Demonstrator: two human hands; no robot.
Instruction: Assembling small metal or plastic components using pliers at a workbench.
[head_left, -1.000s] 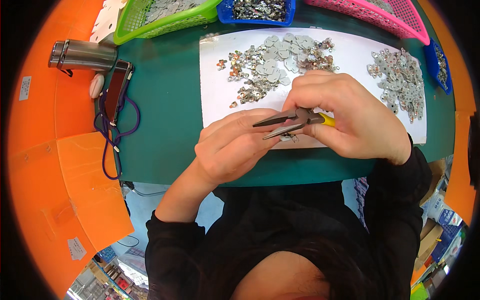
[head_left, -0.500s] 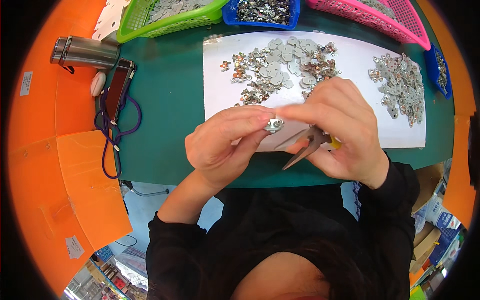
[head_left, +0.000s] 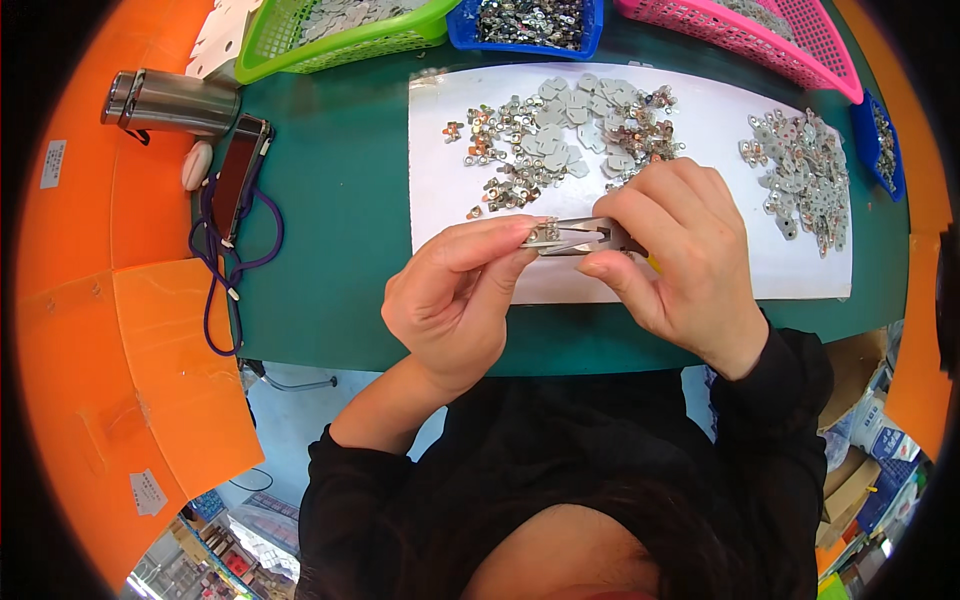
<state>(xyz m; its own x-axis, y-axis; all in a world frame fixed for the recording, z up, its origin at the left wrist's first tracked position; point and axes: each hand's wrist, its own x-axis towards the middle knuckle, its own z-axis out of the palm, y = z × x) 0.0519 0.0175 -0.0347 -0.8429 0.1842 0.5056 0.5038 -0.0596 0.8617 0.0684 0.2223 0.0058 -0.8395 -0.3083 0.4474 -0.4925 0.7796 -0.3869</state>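
My left hand (head_left: 455,285) pinches a small metal part (head_left: 541,234) between thumb and fingertips, above the near edge of the white sheet. Pliers (head_left: 590,236) are in my right hand (head_left: 690,255), their jaws pointing left and reaching over the part at my left fingertips. A bit of yellow handle shows by the right palm; the rest is hidden by the hand. Just beyond my hands lie grey flat plates (head_left: 555,150) and small metal terminal pieces (head_left: 512,190) in a loose heap. A second heap of grey-and-metal pieces (head_left: 805,180) lies to the right.
Along the far edge stand a green basket (head_left: 345,60), a blue bin (head_left: 525,48) and a pink basket (head_left: 740,50). Another blue bin (head_left: 895,150) is at far right. On the left lie a steel flask (head_left: 185,103) and a phone (head_left: 240,180) with a purple cord.
The pliers have swung up from pointing down-left to level, and their jaws now meet the part in my left fingertips. My right index finger has drawn back from it.
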